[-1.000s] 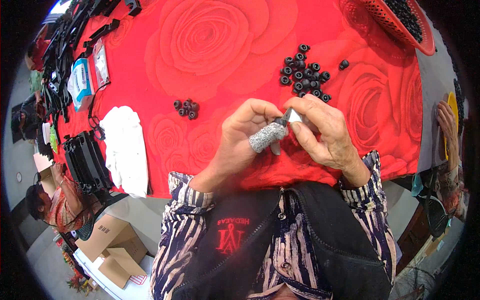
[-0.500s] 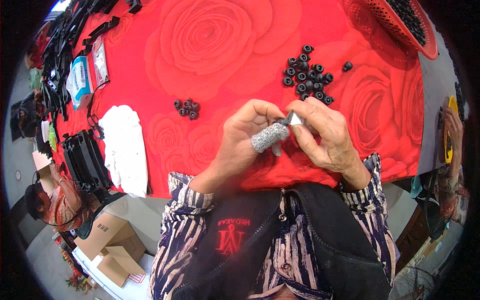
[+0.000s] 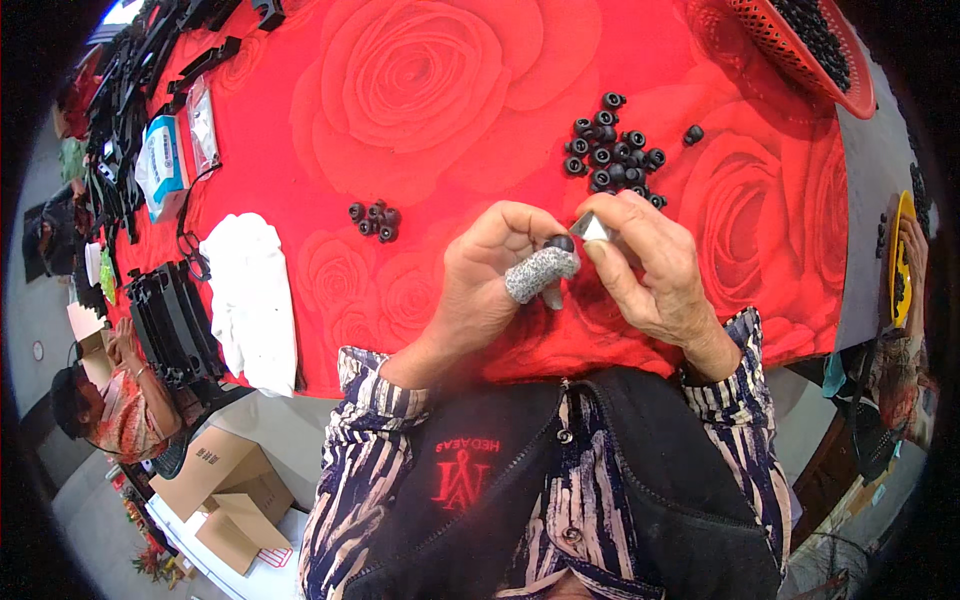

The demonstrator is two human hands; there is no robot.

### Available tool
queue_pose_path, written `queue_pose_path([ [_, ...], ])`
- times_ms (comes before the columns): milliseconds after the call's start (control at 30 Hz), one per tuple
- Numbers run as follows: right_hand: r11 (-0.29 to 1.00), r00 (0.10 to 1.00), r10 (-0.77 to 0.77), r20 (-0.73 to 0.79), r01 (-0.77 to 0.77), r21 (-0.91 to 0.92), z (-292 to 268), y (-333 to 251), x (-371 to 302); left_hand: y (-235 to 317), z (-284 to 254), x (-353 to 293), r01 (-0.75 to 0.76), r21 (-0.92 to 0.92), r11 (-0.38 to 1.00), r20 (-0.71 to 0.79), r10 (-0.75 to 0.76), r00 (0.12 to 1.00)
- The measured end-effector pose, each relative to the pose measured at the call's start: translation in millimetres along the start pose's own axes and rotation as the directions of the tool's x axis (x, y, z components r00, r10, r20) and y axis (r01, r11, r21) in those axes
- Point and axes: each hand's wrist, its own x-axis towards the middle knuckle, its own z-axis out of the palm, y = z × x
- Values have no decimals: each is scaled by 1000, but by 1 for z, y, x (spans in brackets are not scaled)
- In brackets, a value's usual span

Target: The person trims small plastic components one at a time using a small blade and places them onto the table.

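Note:
My left hand (image 3: 480, 265) pinches a small black rounded part (image 3: 559, 243), one of its fingers wrapped in a grey speckled sleeve (image 3: 540, 275). Close to its right, my right hand (image 3: 655, 265) grips a small pointed metal blade (image 3: 592, 229) between thumb and fingers. A narrow gap separates the blade from the part. Beyond my right hand lies a loose pile of similar black parts (image 3: 601, 156), with a single black part (image 3: 693, 134) off to its right. A smaller cluster of black parts (image 3: 376, 216) rests to the left of my hands.
A red basket (image 3: 852, 85) of black pieces stands at the far right. At left lie a white cloth (image 3: 250, 300), scissors (image 3: 193, 255), a blue-and-white pack (image 3: 160, 165) and long black pieces (image 3: 172, 322). Two people sit nearby; the right one's hand (image 3: 913, 245) is at a yellow tray (image 3: 904, 212).
The blade has pulled back to the right from the black part and turned, showing more of its flat face. My left hand has barely moved. The left person's hands have shifted.

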Motion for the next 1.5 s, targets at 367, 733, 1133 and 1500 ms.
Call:
queue_pose_path([
  [367,1000,999,-9,52,9,-9,0,0,-1,0,1,0,-12,2,1000,8,12,1000],
  [733,1000,997,8,81,-7,-12,-1,2,-2,-1,1,0,14,-8,1000,-2,-14,1000],
  [1133,973,982,188,26,-190,130,-4,-9,-2,-5,-6,2,-30,-79,996,11,31,999],
  [1500,969,973,224,59,-229,89,2,-11,-1,-13,-6,5,-566,637,523,220,580,784],
])
